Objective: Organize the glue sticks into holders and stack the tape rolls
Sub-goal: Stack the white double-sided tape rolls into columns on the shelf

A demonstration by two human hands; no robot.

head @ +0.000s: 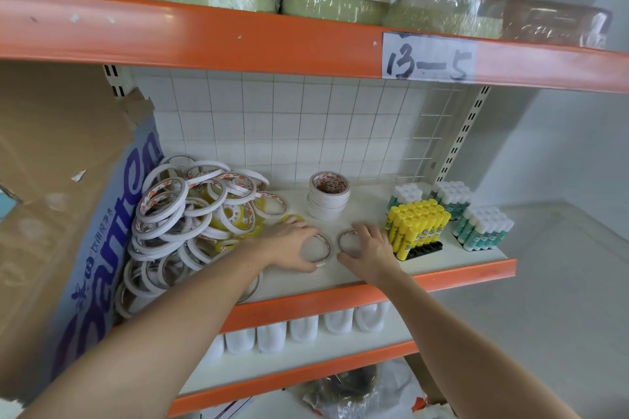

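Note:
A loose heap of thin white tape rolls (177, 221) fills the left of the shelf (469, 264). Behind the hands stands a short stack of wider tape rolls (328, 196). My left hand (292, 241) grips a thin tape roll (321, 250) lying flat on the shelf. My right hand (369, 250) curls its fingers round a second thin roll (345, 240) beside it. Yellow glue sticks (417, 221) stand in a black holder (422, 250) to the right. White-capped glue sticks (483, 226) stand in groups further right.
A torn cardboard box (68, 214) leans at the left against the heap. An orange beam (238, 41) with a label "13-5" crosses overhead. White bottles (303, 330) line the lower shelf. A wire grid (435, 133) backs the shelf.

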